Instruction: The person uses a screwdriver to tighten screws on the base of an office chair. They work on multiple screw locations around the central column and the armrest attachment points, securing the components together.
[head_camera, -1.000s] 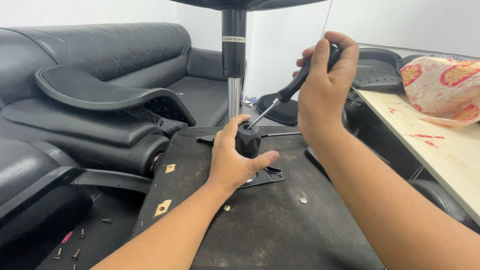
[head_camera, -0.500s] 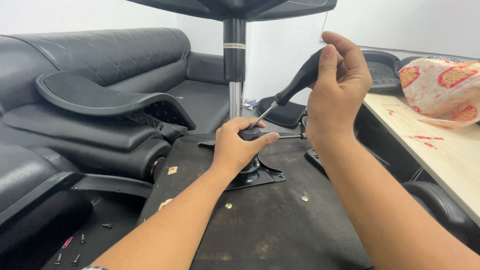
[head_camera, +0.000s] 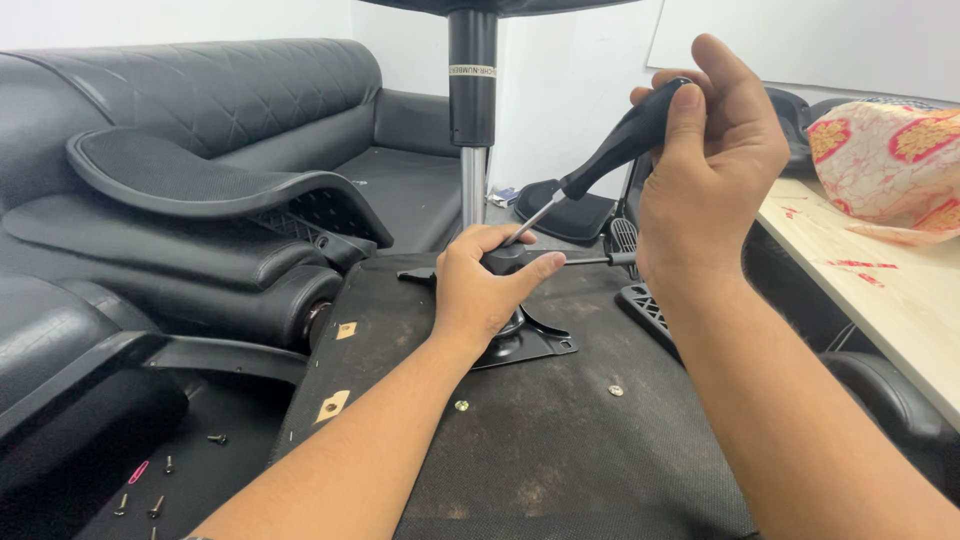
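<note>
Nearest to me, at seven o'clock, loose screws (head_camera: 160, 500) lie scattered on the black surface beside the overturned chair seat (head_camera: 560, 440), whose dusty fabric underside fills the lower middle of my view. A small bolt (head_camera: 616, 390) sits in that underside at about five o'clock from the metal mounting plate (head_camera: 530, 345).

My left hand (head_camera: 485, 290) rests at the centre, fingers curled down over the black mechanism housing at the foot of the gas-lift column (head_camera: 472, 130); the thumb points toward three o'clock, lying along the top of the housing. The grip is closed around the housing, though I cannot tell how tightly.

My right hand (head_camera: 710, 170) is raised at one o'clock, fingers wrapped shut around the black handle of a screwdriver (head_camera: 610, 160). The shaft slants down toward eight o'clock and its tip meets the housing just beside my left thumb. A thin black lever (head_camera: 590, 260) sticks out from the housing toward three o'clock, passing under my right wrist.

At ten o'clock a curved black armrest (head_camera: 210, 180) lies against a black leather sofa (head_camera: 200, 90). At two to three o'clock a pale wooden table (head_camera: 890, 300) carries a red-and-cream patterned bag (head_camera: 885, 165). The column rises to twelve o'clock, out of frame.
</note>
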